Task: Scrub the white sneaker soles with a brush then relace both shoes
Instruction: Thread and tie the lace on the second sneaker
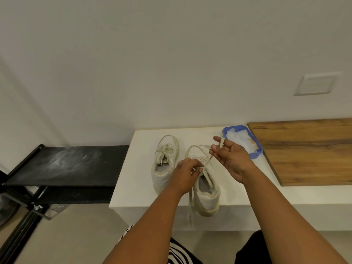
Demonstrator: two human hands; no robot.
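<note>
White leather sneakers sit side by side on a white tabletop (137, 189): the laced left sneaker (164, 162) at ten o'clock of the near right sneaker (204, 185), which is mid-lacing. The left hand (185, 177) pinches its cream flat shoelace (206, 176) at the eyelets; the right hand (231, 159), at one o'clock, grips the lace's free end. No brush is visible; a blue plastic tray (256, 144) holds cloth. Relacing appears half done.

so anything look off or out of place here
The right sneaker sits with its heel past the white bench edge, and one lace end dangles below it.
</note>
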